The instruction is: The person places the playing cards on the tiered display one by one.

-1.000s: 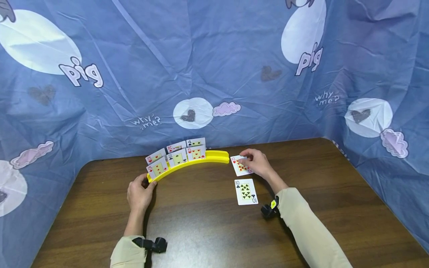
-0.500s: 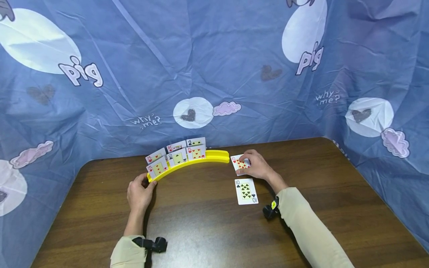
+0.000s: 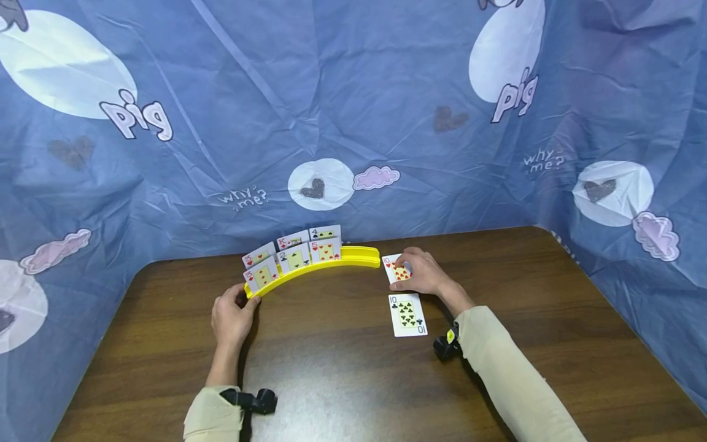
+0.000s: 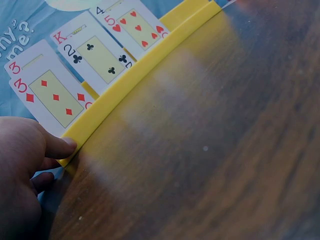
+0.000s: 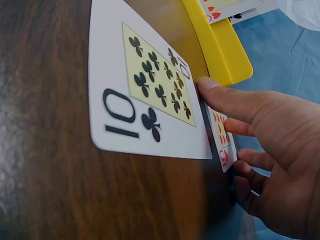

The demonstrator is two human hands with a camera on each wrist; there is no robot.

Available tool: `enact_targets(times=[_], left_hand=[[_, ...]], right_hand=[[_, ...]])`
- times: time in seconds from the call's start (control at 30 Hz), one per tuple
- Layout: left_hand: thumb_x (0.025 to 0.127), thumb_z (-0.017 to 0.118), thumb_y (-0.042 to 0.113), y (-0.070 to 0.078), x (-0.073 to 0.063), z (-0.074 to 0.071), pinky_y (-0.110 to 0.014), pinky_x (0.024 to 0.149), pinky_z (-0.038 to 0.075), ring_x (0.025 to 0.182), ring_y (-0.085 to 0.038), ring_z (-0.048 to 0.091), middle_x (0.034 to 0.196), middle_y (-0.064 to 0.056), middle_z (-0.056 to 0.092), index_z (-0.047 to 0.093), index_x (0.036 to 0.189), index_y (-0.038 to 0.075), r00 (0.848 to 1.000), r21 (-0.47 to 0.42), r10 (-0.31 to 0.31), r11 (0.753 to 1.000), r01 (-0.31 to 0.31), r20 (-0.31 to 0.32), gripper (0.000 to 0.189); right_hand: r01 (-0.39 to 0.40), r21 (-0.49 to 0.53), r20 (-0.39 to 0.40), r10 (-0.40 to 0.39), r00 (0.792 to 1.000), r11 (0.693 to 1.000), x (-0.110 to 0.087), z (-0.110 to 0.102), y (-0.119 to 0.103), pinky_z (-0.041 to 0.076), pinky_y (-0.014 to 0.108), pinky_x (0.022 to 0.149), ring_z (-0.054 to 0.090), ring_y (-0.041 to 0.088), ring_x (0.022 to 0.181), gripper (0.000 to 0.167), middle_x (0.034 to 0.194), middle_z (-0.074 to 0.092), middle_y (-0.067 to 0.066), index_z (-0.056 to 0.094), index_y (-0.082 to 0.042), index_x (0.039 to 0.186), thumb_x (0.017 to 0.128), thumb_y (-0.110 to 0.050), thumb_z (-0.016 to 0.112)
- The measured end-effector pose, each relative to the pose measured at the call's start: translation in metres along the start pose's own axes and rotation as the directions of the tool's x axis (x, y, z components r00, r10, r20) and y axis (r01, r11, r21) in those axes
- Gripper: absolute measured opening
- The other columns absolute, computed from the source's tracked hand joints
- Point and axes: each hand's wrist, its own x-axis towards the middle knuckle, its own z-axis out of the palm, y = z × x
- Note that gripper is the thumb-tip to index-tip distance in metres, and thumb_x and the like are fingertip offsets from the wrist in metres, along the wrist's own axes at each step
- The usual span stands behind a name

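In the head view a curved yellow playing card holder [image 3: 361, 256] stands toward the back of the table. My left hand [image 3: 233, 319] pinches its left end, thumb on the front face [image 4: 65, 142]. Two rows of cards fill its left part: a three of diamonds [image 4: 55, 100], two of clubs [image 4: 97, 55] and five of hearts [image 4: 135, 30] in front, others partly hidden behind. Off the holder's right end, my right hand [image 3: 425, 273] grips a ten of hearts [image 3: 397, 271] by its edges, thumb at the near side. A ten of clubs [image 5: 170, 135] lies face up just nearer.
The dark wooden table [image 3: 331, 362] spreads in front of both hands. Blue printed cloth [image 3: 353, 92] hangs behind it and along the sides. Black wrist cameras are strapped at both sleeves [image 3: 502, 356].
My right fingers have shifted on the ten of hearts; the thumb has come down to its near edge. My left hand, the holder and the ten of clubs stay in place.
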Motion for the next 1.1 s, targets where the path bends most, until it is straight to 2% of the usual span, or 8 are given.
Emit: enact_targets(times=[0.13,0.37,0.73,1.1], left_hand=[[0.087,0.072,0.012,0.0,0.0,0.0,-0.048,0.08,0.037,0.099,-0.036,0.056,0.104,-0.024,0.068,0.067,0.118,0.0,1.0,0.001,0.011,1.0,-0.011,-0.005,0.034],[0.085,0.073,0.013,-0.001,0.002,0.0,-0.047,0.077,0.038,0.096,-0.036,0.057,0.099,-0.022,0.068,0.068,0.116,0.002,0.999,0.001,0.03,1.0,-0.03,-0.023,0.033],[0.083,0.073,0.011,-0.001,0.0,0.0,-0.047,0.076,0.038,0.092,-0.035,0.057,0.097,-0.021,0.068,0.069,0.114,0.002,0.998,0.0,0.043,0.999,-0.043,-0.053,0.033],[0.085,0.073,0.013,-0.001,0.0,-0.001,-0.047,0.078,0.038,0.096,-0.037,0.057,0.101,-0.022,0.068,0.068,0.116,0.001,0.999,0.006,0.024,1.0,-0.024,-0.027,0.034]], right_hand=[[0.002,-0.01,0.002,-0.002,1.0,1.0,0.001,-0.002,-0.002,0.034,0.059,0.113,0.044,0.048,0.135,0.055,0.146,0.047,0.027,0.067,-0.005,0.116,0.075,-0.036,0.085],[-0.034,-0.024,0.015,0.034,0.999,0.999,0.007,-0.004,-0.004,0.042,0.052,0.107,0.047,0.04,0.131,0.053,0.139,0.051,0.023,0.067,-0.007,0.109,0.07,-0.036,0.089],[-0.055,-0.075,0.02,0.057,0.998,0.996,0.009,-0.007,-0.01,0.044,0.051,0.103,0.048,0.039,0.128,0.054,0.133,0.054,0.025,0.066,-0.006,0.102,0.066,-0.036,0.092],[-0.08,-0.084,0.027,0.082,0.996,0.993,0.01,-0.006,-0.011,0.046,0.05,0.101,0.052,0.038,0.12,0.049,0.13,0.052,0.024,0.065,-0.008,0.097,0.066,-0.034,0.093]])
